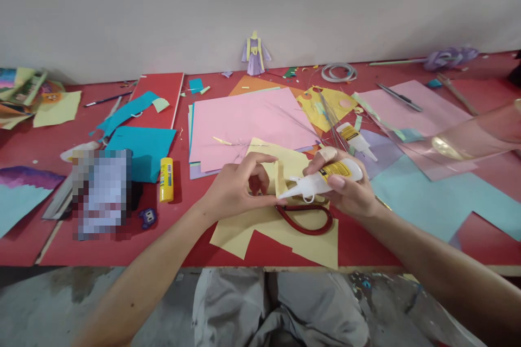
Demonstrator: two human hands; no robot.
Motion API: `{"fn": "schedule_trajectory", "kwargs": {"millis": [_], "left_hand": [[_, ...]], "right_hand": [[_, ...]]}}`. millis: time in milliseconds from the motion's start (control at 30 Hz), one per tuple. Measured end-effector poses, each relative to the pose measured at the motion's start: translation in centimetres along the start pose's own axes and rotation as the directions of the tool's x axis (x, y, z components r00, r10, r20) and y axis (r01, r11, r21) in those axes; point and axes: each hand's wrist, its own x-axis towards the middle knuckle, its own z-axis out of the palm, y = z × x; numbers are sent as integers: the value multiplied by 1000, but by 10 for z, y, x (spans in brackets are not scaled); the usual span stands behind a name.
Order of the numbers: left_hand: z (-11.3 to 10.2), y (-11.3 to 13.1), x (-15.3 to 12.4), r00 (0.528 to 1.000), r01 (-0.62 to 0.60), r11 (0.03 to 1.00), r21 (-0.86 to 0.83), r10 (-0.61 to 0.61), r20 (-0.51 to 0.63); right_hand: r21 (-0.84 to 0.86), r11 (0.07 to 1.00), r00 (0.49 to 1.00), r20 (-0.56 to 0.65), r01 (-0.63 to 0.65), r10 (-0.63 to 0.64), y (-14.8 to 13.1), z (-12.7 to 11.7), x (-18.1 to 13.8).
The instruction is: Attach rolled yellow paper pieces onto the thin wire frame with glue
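Observation:
My right hand (pixel 350 190) grips a white glue bottle (pixel 325 178) with a yellow label, its nozzle pointing left at a small folded piece of pale yellow paper (pixel 280 178). My left hand (pixel 236 187) pinches that piece between thumb and fingers and holds it upright. Both hands hover over a larger yellow sheet (pixel 280 227) lying at the front edge of the red table (pixel 122 244). Red-handled scissors (pixel 309 219) lie on that sheet just under my hands.
A stack topped by pink paper (pixel 244 122) lies behind my hands, with a second glue bottle (pixel 356 140) to its right. A yellow glue stick (pixel 166 179), teal sheets (pixel 142 146), light blue paper (pixel 439 200) and a purple paper doll (pixel 255 54) are about. The wall stands behind.

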Motion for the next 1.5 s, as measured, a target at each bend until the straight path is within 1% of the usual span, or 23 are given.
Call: {"fn": "schedule_trajectory", "kwargs": {"millis": [200,367,433,533,633,700,900,967,1133,1300,1500], "left_hand": [[2,3,0,1000,-3,1000,3,3,4],[1,-1,0,1000,-26,999,25,26,2],[1,-2,0,999,-40,999,31,40,4],[1,-2,0,999,-37,999,33,37,-4],[2,-1,1,1000,-29,999,16,29,-6],[2,0,1,1000,-29,1000,3,29,-9],[1,-1,1,1000,-15,1000,-24,14,-25],[1,-1,1,1000,-15,1000,-26,15,-26],[1,-2,1,1000,-15,1000,2,15,-27],[2,-6,1,999,-37,999,12,37,-21],[2,-2,1,999,-28,1000,11,28,-24]], "right_hand": [[104,994,999,-49,25,-20,-4,8,6],[-6,999,999,-1,35,-35,1,2,2],[-18,999,999,29,36,-36,1,0,1],[50,999,999,36,18,-20,-2,3,2],[150,988,999,-18,37,-34,-6,8,5],[173,984,998,-42,51,-45,-6,9,7],[48,999,999,37,23,-25,-1,3,4],[56,998,999,42,21,-24,-1,3,4],[118,993,999,5,32,-32,-4,7,7],[34,999,999,37,15,-17,-1,4,5],[32,999,999,35,1,-2,-1,3,5]]}}
